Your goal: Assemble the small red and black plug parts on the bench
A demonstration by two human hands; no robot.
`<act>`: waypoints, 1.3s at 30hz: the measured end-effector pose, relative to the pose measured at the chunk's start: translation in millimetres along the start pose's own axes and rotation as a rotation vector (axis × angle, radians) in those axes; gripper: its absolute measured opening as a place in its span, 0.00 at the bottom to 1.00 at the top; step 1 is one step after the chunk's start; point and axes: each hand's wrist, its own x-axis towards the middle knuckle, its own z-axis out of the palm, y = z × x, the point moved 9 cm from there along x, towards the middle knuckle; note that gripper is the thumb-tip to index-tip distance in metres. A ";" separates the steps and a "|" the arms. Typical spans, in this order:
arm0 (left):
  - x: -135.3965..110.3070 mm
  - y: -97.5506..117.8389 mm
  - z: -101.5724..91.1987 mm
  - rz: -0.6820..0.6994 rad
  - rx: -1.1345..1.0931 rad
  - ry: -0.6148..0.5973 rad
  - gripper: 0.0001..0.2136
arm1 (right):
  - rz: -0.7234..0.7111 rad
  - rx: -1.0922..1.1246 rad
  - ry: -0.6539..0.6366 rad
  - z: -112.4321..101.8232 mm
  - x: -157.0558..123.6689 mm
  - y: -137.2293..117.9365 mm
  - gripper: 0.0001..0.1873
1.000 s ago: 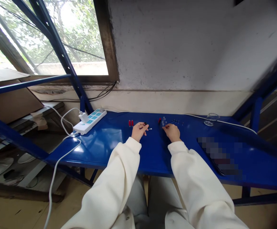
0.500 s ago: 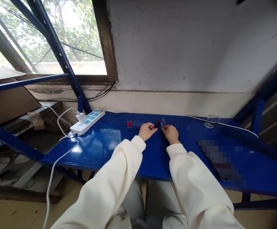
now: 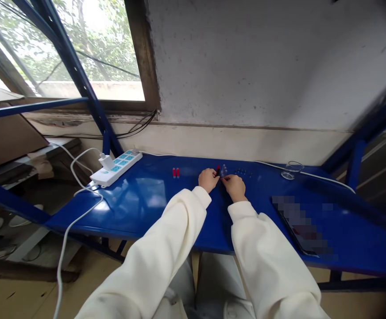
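Head view shows clear tubes [image 3: 224, 169] roughly upright — left hand [image 3: 207, 180], right hand [image 3: 235, 188] alongside, grips unclear.

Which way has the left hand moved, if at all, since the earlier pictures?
Yes: judged against the white power strip, the left hand has shifted rightward, farther from the strip and closer to the right hand.

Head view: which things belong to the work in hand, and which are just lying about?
Likely in use:
- red and black pieces at the left hand
- clear pieces at the right hand
- perhaps two red pieces and small bits

Likely just lying about:
- power strip
- clear cup
- dark flat object, pixelated
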 end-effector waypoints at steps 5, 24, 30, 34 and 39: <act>-0.6 -2.1 4.5 0.015 0.123 -0.030 0.03 | -0.009 0.003 0.000 -1.6 -1.1 -2.4 0.15; -32.3 13.7 -44.5 0.162 0.171 0.010 0.13 | 0.034 -0.038 0.015 -12.6 -9.2 -4.6 0.18; -52.9 -36.6 -103.8 -0.116 0.060 0.214 0.26 | 0.043 -0.032 0.066 -27.5 -24.5 -15.4 0.15; -52.9 -52.4 -117.0 -0.247 0.207 0.205 0.30 | -0.084 -0.005 0.103 -29.3 -32.1 -32.3 0.15; -48.8 -55.4 -110.9 -0.314 0.517 0.078 0.28 | -0.296 0.059 0.107 -25.4 -40.5 -54.0 0.16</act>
